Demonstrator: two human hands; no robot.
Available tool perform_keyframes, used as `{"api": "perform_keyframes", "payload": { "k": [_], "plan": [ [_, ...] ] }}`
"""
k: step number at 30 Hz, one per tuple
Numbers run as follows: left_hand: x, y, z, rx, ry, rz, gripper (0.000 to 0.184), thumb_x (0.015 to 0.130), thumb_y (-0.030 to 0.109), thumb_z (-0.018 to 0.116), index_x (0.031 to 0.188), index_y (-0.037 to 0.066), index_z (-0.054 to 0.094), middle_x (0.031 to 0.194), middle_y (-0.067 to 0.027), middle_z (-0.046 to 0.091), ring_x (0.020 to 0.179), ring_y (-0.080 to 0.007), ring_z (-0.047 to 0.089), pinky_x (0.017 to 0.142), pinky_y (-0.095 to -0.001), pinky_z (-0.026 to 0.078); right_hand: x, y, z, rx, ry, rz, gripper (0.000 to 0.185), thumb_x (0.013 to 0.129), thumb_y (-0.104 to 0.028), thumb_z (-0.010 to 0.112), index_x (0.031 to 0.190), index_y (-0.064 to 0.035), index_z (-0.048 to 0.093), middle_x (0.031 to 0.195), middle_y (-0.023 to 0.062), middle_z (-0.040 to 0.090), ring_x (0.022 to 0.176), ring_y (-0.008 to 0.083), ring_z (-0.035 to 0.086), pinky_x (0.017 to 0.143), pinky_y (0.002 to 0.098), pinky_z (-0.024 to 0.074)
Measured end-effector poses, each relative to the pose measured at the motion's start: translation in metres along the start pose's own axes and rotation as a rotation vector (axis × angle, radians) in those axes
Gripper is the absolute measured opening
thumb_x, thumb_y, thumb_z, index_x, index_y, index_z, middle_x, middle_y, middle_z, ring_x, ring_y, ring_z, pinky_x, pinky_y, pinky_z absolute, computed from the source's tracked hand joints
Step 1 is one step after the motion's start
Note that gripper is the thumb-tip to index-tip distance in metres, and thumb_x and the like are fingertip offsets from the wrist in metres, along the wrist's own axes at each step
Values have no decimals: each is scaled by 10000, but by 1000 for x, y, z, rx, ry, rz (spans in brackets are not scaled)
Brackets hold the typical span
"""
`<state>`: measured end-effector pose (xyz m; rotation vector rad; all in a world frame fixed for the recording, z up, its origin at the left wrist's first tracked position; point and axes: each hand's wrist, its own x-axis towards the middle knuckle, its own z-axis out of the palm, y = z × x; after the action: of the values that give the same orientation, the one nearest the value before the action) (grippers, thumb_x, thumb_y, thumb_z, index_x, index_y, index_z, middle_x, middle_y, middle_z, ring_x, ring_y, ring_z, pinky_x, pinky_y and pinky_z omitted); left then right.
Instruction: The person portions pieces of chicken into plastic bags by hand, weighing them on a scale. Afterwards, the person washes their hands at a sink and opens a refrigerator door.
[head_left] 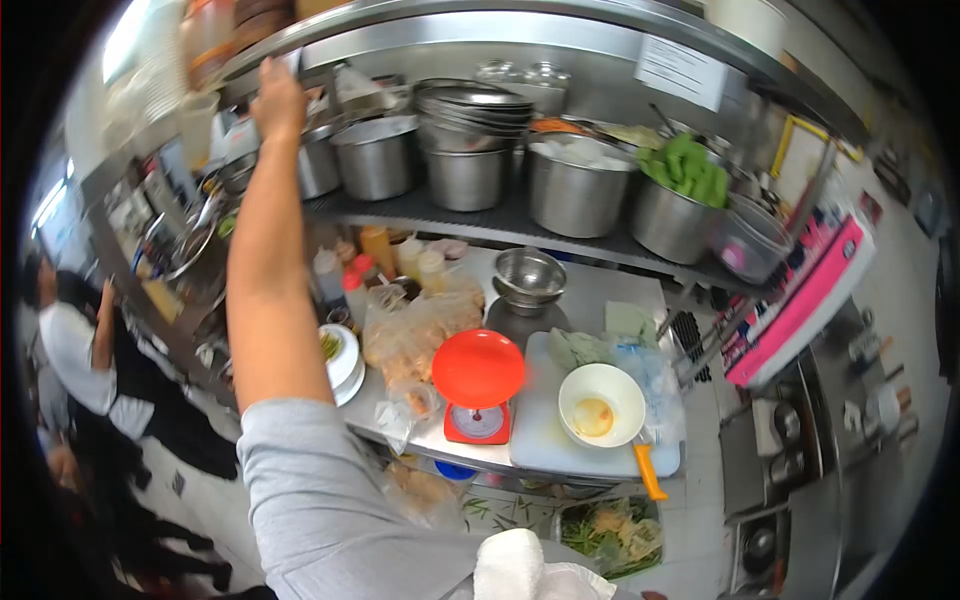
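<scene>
My left hand (pixel 278 100) is raised to the upper shelf at the upper left, fingers closed by its rail on something too small to make out. Steel pots (pixel 376 160) stand just right of it. I cannot see my right hand; a tiny skin-coloured patch at the bottom edge is unclear. On the counter below, a red scale (pixel 478 425) carries a red dish (pixel 478 370). A white bowl (pixel 602 405) with egg-like contents and an orange-handled utensil (pixel 648 472) rest on a white board (pixel 535 440).
Steel bowls (pixel 530 275), squeeze bottles (pixel 410 257) and a plastic bag of food (pixel 420 325) stand behind the scale. Leafy greens (pixel 685 170) fill a shelf pot. A tray of vegetables (pixel 610 535) sits low down. A person (pixel 80 350) stands at the left.
</scene>
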<state>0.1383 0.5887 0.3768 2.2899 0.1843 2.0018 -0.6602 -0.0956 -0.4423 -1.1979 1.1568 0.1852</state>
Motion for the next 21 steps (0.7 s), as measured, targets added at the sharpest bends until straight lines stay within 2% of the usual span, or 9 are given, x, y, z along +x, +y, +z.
{"api": "perform_keyframes", "payload": {
  "k": [3, 6, 8, 9, 15, 17, 18, 20, 21],
  "plan": [
    [-13, 22, -13, 40, -23, -47, 339, 833, 249, 481, 1132, 102, 540, 1254, -79, 506, 1129, -276, 495, 868, -461, 427, -91, -82, 48, -145, -20, -35, 367, 913, -361, 464, 1195, -142, 546, 1079, 142, 614, 947, 255, 594, 846, 347, 456],
    [-31, 59, -23, 45, 272, 218, 301, 811, 205, 498, 1076, 99, 591, 1217, -64, 538, 1060, -249, 535, 882, -421, 410, -93, -70, 64, -151, -54, -14, 435, 901, -408, 471, 1261, -163, 485, 1103, 149, 606, 1023, 259, 578, 863, 357, 452],
    [-47, 108, -41, -152, 279, 295, 313, 806, 170, 501, 1098, 100, 592, 1223, -66, 536, 1080, -252, 525, 897, -414, 409, -94, -68, 75, -336, -15, -214, 200, 862, -102, 452, 880, 10, 616, 827, 84, 671, 755, 228, 640, 636, 288, 508],
    [-59, 138, -55, -332, 280, 357, 331, 802, 136, 505, 1119, 102, 592, 1228, -68, 534, 1099, -255, 514, 912, -406, 409, -99, -63, 76, -435, 2, -275, 200, 862, -107, 454, 884, 10, 615, 827, 85, 671, 749, 229, 640, 634, 288, 508],
    [-86, 284, -108, -388, 333, 405, 346, 753, 168, 548, 1091, 159, 619, 1089, -3, 573, 1017, -211, 537, 829, -400, 419, -137, -48, 73, -640, 75, -241, 210, 862, -134, 469, 908, 14, 610, 824, 89, 670, 712, 234, 638, 621, 288, 508],
    [-82, 306, -114, -412, 349, 387, 342, 753, 191, 545, 1086, 171, 620, 1061, 7, 574, 999, -202, 539, 813, -405, 417, -177, -94, 93, -474, 109, -96, 215, 862, -143, 474, 916, 15, 608, 823, 91, 670, 700, 236, 638, 616, 288, 509],
    [-80, 317, -120, -348, 356, 333, 325, 763, 214, 539, 1075, 178, 621, 1052, 6, 577, 999, -197, 539, 819, -416, 416, -160, -79, 83, -140, 128, 20, 192, 872, -208, 486, 915, -41, 570, 773, 101, 635, 533, 199, 602, 461, 319, 489],
    [-74, 339, -80, -278, 418, 319, 282, 796, 225, 518, 1057, 200, 622, 1034, -19, 602, 1001, -192, 547, 856, -420, 414, -84, -11, 49, 120, 144, 144, 171, 842, -194, 501, 895, -51, 578, 738, 92, 608, 601, 200, 605, 511, 351, 491],
    [-72, 335, -99, 64, 380, 674, 272, 823, 196, 500, 1068, 182, 618, 1024, -57, 622, 1015, -204, 554, 874, -395, 419, -54, 9, 37, 100, 75, 156, 173, 833, -195, 498, 882, -51, 580, 728, 88, 602, 617, 203, 603, 525, 369, 487]
  ]
}}
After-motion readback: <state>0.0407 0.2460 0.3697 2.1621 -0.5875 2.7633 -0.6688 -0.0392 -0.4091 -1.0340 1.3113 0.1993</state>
